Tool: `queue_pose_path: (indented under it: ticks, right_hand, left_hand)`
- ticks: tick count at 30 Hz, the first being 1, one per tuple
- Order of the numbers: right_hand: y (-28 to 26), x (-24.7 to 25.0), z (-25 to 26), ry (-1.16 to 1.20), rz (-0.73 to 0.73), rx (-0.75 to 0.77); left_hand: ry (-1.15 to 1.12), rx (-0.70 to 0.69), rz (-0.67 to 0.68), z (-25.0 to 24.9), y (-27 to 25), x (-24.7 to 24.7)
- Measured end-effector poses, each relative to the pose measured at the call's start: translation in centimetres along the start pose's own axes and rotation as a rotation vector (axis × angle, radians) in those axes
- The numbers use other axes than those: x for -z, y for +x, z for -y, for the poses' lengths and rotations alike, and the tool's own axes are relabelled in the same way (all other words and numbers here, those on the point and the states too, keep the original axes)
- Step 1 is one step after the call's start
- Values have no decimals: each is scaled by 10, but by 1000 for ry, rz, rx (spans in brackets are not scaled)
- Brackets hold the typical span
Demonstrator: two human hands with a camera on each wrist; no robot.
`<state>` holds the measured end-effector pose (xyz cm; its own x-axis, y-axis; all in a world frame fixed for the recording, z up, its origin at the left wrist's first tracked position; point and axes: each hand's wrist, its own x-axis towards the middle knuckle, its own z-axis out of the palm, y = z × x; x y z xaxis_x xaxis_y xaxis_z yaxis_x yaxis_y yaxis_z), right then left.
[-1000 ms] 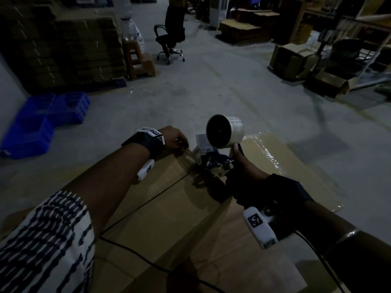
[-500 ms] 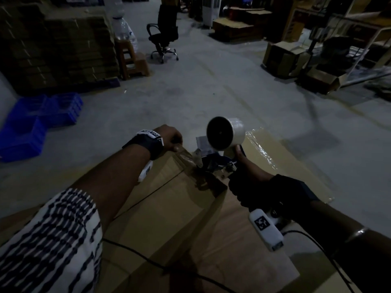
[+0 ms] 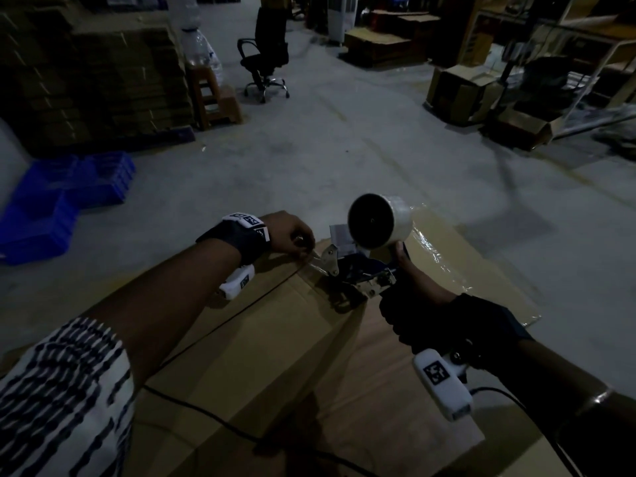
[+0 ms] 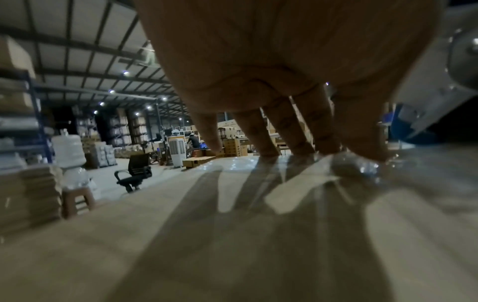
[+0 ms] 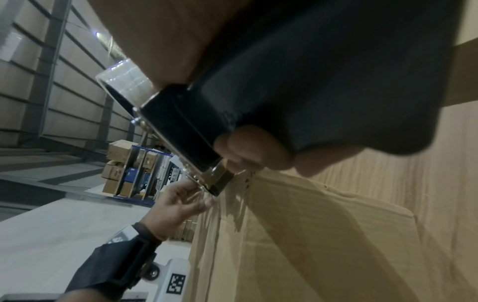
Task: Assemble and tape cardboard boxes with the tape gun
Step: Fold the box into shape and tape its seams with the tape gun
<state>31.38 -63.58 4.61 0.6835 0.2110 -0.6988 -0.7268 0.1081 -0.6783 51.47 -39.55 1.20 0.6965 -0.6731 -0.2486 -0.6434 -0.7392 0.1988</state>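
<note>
A large brown cardboard box lies in front of me, its top flaps closed along a seam. My right hand, in a dark fingerless glove, grips the handle of the tape gun, whose clear tape roll stands above the box's far edge. In the right wrist view my fingers curl round the dark handle. My left hand pinches the clear tape end at the gun's mouth and holds it down on the cardboard; the right wrist view shows this hand too.
Blue crates sit on the floor at left, before stacks of flat cardboard. A stool carries a water bottle; an office chair stands beyond. Open boxes lie at right. A black cable crosses the box top.
A short strip of clear tape now shows between my left hand and the gun's mouth. Both hands stay at the box's far edge; my head has shifted slightly.
</note>
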Motion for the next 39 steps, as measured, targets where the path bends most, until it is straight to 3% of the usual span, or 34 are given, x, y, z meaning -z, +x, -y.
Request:
queue_pose_path:
  ticks: [8,19,28,35,39]
  right_hand:
    - [-1,-3,7,-63,-3,-23]
    - [28,-7,21,-207,-49,7]
    - [-4,22,-5,-146,-37,-98]
    - [-11,23,-13,-124,-15,-79]
    - [-9,24,-16,-109,-24,-80]
  left_hand:
    - [48,65,9,-6,2,-1]
    - [54,160,-101,17,12,0]
    - [-23,240,-70,17,9,-2]
    - [-9,214,-9,-4,3,8]
    - [-97,69,61,-26,0,4]
